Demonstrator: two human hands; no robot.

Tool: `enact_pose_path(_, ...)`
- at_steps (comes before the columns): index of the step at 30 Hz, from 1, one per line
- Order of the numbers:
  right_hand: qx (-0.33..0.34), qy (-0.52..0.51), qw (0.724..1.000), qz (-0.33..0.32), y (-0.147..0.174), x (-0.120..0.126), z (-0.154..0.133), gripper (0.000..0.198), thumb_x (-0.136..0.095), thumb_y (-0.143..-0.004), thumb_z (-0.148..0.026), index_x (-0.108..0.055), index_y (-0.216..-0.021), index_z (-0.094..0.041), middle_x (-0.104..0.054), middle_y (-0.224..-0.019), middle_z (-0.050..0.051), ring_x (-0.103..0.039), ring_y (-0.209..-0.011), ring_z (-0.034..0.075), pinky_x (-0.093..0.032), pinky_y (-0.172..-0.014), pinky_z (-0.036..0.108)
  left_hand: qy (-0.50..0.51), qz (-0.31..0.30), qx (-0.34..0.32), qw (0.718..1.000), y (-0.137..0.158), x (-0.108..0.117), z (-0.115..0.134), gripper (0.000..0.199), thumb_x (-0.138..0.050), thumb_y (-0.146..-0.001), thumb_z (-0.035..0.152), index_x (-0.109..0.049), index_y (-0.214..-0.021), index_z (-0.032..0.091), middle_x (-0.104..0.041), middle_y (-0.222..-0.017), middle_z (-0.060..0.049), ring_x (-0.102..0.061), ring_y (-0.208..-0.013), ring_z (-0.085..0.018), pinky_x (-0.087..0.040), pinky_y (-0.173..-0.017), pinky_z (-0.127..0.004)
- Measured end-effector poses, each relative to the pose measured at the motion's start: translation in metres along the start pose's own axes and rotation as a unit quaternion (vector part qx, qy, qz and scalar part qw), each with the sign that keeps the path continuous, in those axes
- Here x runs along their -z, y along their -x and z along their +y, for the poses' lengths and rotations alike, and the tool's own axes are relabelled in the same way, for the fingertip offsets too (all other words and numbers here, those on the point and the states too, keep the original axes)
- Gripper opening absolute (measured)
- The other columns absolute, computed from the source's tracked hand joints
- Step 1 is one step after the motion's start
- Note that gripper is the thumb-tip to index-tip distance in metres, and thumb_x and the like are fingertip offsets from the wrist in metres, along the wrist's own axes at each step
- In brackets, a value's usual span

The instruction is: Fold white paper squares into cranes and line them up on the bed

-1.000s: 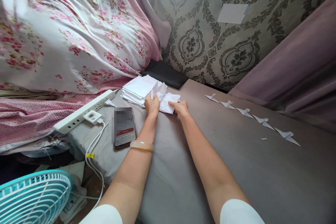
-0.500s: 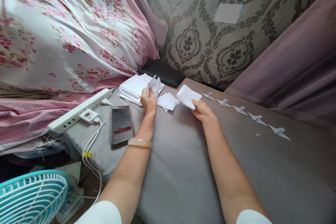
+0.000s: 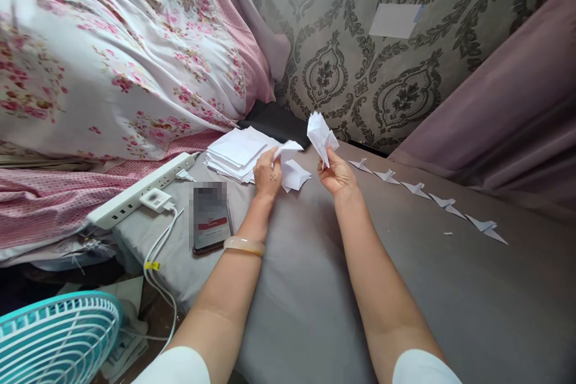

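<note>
The left hand [image 3: 269, 179] pinches a paper piece [image 3: 290, 148] beside the white stack [image 3: 236, 149]; the right hand [image 3: 338, 175] grips a paper bundle [image 3: 318, 132] aloft, likely to separate the 2. 5 folded shapes [image 3: 416, 189] lie spaced, seemingly to avoid overlap.

Turquoise fan [image 3: 58, 336], phone [image 3: 211, 225] near white power strip [image 3: 144, 189], patterned wallpaper [image 3: 326, 69], purple curtain [image 3: 504, 84]

A damask-patterned wall [image 3: 355, 66] stands behind a grey-covered surface [image 3: 306, 288], mauve curtain [image 3: 504, 84] at right.
</note>
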State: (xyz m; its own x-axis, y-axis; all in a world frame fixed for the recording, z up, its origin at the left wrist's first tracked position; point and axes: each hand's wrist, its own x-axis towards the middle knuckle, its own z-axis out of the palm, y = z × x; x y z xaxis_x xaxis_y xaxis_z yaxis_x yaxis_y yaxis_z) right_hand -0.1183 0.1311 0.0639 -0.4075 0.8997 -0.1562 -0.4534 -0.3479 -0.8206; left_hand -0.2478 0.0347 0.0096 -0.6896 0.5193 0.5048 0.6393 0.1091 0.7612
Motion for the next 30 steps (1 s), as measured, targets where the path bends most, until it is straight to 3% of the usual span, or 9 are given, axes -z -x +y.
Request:
enact_pose_path(4,0.021,-0.008,1.000,0.021,-0.002,-0.017,-0.003,0.013,-0.068,-0.076,-0.014,-0.056,-0.073,-0.018,-0.064,-0.063,-0.005,-0.060,-0.055,0.007,-0.047,-0.047,0.014,-0.126,-0.230,-0.023,0.965,0.013,-0.004,0.008,0.029,-0.065,-0.075,0.047,-0.072,-0.092,0.024,-0.068,-0.110,-0.008,-0.048,-0.121,-0.031,-0.026,-0.106,-0.048)
enact_pose_path(6,0.040,0.089,0.993,0.059,-0.003,-0.019,0.005,0.013,-0.065,-0.079,-0.016,-0.054,-0.071,-0.018,-0.064,-0.062,-0.005,-0.060,-0.056,0.008,-0.049,-0.050,0.017,-0.134,-0.263,-0.007,0.956,0.014,-0.005,0.010,0.031,-0.069,-0.069,0.053,-0.072,-0.077,0.023,-0.068,-0.106,-0.008,-0.045,-0.121,-0.034,-0.023,-0.106,-0.051)
enact_pose_path(9,0.041,0.217,0.971,0.095,-0.005,-0.014,0.026,0.010,-0.059,-0.081,-0.019,-0.056,-0.072,-0.017,-0.065,-0.061,-0.002,-0.061,-0.058,0.011,-0.052,-0.054,0.022,-0.095,-0.181,0.083,0.975,0.008,-0.002,0.009,0.011,-0.069,-0.069,0.028,-0.071,-0.077,0.022,-0.069,-0.097,-0.006,-0.056,-0.109,-0.029,-0.033,-0.101,-0.042)
enact_pose_path(12,0.026,0.295,0.950,0.101,-0.005,-0.001,0.049,0.006,-0.061,-0.077,-0.019,-0.060,-0.071,-0.016,-0.065,-0.059,0.000,-0.062,-0.058,0.014,-0.051,-0.053,0.024,-0.110,-0.052,0.168,0.978,-0.002,0.006,0.004,0.029,-0.046,-0.077,0.009,-0.067,-0.095,0.016,-0.067,-0.103,-0.012,-0.058,-0.105,-0.029,-0.038,-0.095,-0.042)
enact_pose_path(15,0.017,0.383,0.920,0.082,-0.004,0.015,0.060,0.003,-0.064,-0.066,-0.013,-0.064,-0.066,-0.016,-0.066,-0.060,0.001,-0.065,-0.066,0.017,-0.051,-0.060,0.025,-0.117,0.028,0.194,0.974,-0.006,0.012,0.001,0.037,-0.037,-0.078,0.004,-0.061,-0.105,0.014,-0.064,-0.112,-0.014,-0.057,-0.109,-0.027,-0.041,-0.093,-0.039)
enact_pose_path(20,0.029,0.466,0.880,0.089,-0.005,0.032,0.059,0.022,-0.064,-0.058,-0.011,-0.068,-0.078,-0.018,-0.069,-0.069,0.002,-0.067,-0.077,0.021,-0.051,-0.067,0.028,-0.055,0.019,0.153,0.986,-0.003,0.006,0.001,0.030,-0.045,-0.076,0.005,-0.063,-0.097,0.015,-0.069,-0.102,-0.010,-0.063,-0.097,-0.022,-0.046,-0.087,-0.032)
enact_pose_path(22,0.031,0.469,0.877,0.101,-0.005,0.033,0.058,0.018,-0.063,-0.061,-0.015,-0.068,-0.077,-0.019,-0.070,-0.071,0.003,-0.067,-0.079,0.020,-0.051,-0.067,0.027,-0.047,0.004,0.147,0.988,-0.002,0.002,0.001,0.028,-0.046,-0.076,0.006,-0.063,-0.097,0.015,-0.070,-0.099,-0.009,-0.064,-0.094,-0.022,-0.047,-0.085,-0.031)
enact_pose_path(26,0.033,0.422,0.897,0.128,-0.006,0.031,0.057,0.003,-0.061,-0.065,-0.019,-0.065,-0.065,-0.020,-0.067,-0.066,0.002,-0.067,-0.075,0.018,-0.050,-0.061,0.023,-0.042,-0.012,0.142,0.989,-0.003,0.000,-0.003,0.027,-0.047,-0.076,0.007,-0.064,-0.096,0.015,-0.071,-0.096,-0.008,-0.065,-0.090,-0.021,-0.048,-0.083,-0.030)
enact_pose_path(30,0.044,0.308,0.936,0.161,-0.012,0.032,0.045,0.002,-0.062,-0.067,-0.018,-0.061,-0.069,-0.019,-0.063,-0.061,-0.002,-0.063,-0.065,0.014,-0.049,-0.053,0.019,-0.048,-0.021,0.134,0.990,-0.004,0.001,-0.007,0.028,-0.043,-0.078,0.006,-0.064,-0.096,0.014,-0.070,-0.098,-0.009,-0.065,-0.091,-0.021,-0.048,-0.084,-0.031)
